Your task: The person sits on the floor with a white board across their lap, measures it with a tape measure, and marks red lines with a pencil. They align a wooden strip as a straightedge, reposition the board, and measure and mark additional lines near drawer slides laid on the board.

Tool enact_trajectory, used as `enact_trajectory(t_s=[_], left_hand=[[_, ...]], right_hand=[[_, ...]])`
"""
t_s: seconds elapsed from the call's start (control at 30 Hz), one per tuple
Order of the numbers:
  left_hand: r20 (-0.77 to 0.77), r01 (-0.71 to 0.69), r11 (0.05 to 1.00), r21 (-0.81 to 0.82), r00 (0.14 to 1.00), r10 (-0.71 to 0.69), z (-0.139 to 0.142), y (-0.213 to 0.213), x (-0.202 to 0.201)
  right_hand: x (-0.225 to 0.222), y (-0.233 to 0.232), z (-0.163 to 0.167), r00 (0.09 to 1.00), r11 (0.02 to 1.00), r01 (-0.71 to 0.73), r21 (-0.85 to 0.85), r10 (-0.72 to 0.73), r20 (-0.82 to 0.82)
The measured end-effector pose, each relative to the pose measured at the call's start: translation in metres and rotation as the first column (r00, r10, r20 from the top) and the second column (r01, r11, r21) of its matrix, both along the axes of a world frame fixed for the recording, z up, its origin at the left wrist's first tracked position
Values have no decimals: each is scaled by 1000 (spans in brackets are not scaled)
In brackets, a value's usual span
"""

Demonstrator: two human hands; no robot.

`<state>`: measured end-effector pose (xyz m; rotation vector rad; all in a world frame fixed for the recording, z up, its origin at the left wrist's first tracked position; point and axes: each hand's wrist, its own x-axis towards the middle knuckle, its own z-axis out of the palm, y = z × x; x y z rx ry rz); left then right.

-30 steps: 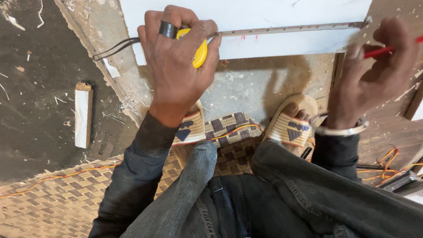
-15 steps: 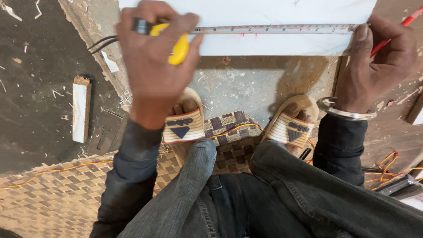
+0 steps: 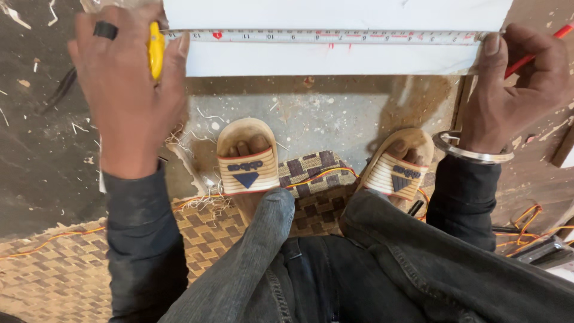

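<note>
Near, bottom of frame: person squats on woven mat (image 3: pixel 54 269), sandals (image 3: pixel 248 164) just below the work. Upper left: left hand (image 3: pixel 128 90) closed around yellow tape measure case (image 3: pixel 156 49). Tape blade (image 3: pixel 335 37) stretches across the white board (image 3: pixel 335 15) along the top. Upper right: right hand (image 3: pixel 517 81) pins the blade end, red pencil (image 3: pixel 532 54) gripped. Risk, as I judge it: thumb slips, blade snaps back or skews, reading goes off.

A floor-level carpentry workshop is indicated. Wood shavings (image 3: pixel 18 15) and dust are scattered over the stained concrete floor (image 3: pixel 311 116). A woven mat (image 3: pixel 54 275) is spread there, orange cables (image 3: pixel 526 218) are trailed across it, and a white board (image 3: pixel 335 36) is laid flat under a tape measure (image 3: pixel 323 36).
</note>
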<state>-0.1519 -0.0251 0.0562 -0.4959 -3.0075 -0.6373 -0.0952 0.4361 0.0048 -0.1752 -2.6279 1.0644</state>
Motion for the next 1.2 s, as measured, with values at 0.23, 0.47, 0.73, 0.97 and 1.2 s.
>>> enact_trajectory(t_s=[0.23,0.47,0.73,0.97,1.2], left_hand=[[54,72,992,101,996,-77,2,-25,-7],[-37,66,993,103,997,-62,-8,-21,-2],[-74,69,997,43,995,-66,-11,-20,-3],[-63,84,994,64,995,-80,-13,-24,0],[-61,83,994,75,995,-79,-12,-20,0]], right_hand=[[-3,-6,4,992,997,-70,-12,68,-104],[11,-6,26,999,961,38,-276,-46,-23],[14,-12,47,959,812,-253,-527,282,-26],[0,-38,29,974,773,-226,-592,182,-134],[-23,-69,16,892,696,-430,-575,427,-149]])
